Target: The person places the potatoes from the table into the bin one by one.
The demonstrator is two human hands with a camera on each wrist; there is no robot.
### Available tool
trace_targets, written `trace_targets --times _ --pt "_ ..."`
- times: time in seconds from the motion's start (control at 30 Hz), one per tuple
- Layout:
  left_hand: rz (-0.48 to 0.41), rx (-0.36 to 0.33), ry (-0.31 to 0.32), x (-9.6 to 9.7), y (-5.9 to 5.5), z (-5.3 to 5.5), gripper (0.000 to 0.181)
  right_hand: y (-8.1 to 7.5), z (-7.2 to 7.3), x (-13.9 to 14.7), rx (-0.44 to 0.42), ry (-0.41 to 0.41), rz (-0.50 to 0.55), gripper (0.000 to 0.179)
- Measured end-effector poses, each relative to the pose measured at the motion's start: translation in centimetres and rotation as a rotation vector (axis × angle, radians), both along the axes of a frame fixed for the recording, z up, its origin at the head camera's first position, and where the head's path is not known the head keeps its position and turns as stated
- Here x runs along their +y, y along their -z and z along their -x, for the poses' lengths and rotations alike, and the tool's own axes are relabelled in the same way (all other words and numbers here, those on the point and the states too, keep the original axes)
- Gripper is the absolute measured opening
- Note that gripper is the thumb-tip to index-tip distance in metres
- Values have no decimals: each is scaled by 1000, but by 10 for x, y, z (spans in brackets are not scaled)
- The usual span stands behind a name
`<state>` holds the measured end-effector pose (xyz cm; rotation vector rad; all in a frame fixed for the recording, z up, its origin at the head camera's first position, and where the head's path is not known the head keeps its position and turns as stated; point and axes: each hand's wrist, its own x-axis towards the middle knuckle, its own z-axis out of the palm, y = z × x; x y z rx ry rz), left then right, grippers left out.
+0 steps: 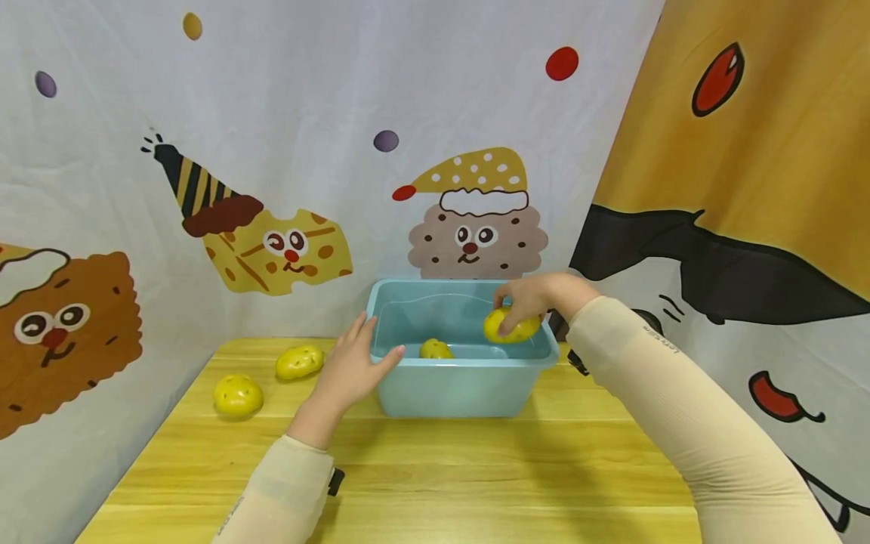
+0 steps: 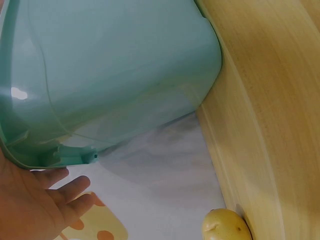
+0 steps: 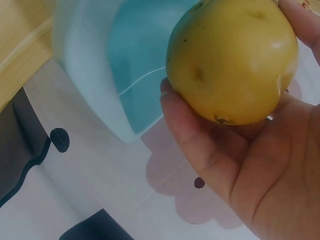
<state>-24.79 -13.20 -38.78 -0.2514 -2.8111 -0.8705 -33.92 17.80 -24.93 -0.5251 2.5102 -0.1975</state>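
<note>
A light blue plastic bin [image 1: 455,389] stands on the wooden table against the curtain. Over its right side my right hand [image 1: 537,296] grips a yellow potato [image 1: 511,326] between thumb and fingers; the right wrist view shows this potato [image 3: 232,62] large, with the fingers curled round it. Inside the bin lies another potato [image 1: 436,349], its lower part hidden by the front wall. At the bin's left rim, my left hand [image 1: 350,369] is spread with fingers straight, fingertips right at the edge. Left of that hand, two potatoes, a longer one [image 1: 300,363] and a rounder one [image 1: 238,396], lie on the table.
The wooden table [image 1: 421,483] ends at the back against a white curtain [image 1: 292,91] printed with cartoon food faces. A yellow and black printed cloth [image 1: 761,189] hangs on the right. Both forearms reach in from the front.
</note>
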Motion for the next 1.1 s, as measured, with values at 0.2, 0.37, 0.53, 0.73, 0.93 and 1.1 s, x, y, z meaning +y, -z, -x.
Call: trace_targets --times 0.2,0.37,0.53,0.73,0.93,1.1 --pt "2 -4 -1 0 0 0 99 2 -1 -1 -8 1 3 56" --pt "0 -2 -3 0 0 0 91 4 0 -2 -10 4 -5 58" --pt "-2 -2 -2 1 -1 0 91 5 -1 -2 -16 6 -6 59" --pt "1 -2 1 0 0 0 96 5 -2 -3 -24 -1 -10 58" --pt "2 -3 1 0 0 0 101 7 -3 -3 -25 -11 -11 58" --pt "-3 -6 -1 0 0 0 95 10 -1 -3 -22 -25 -14 58"
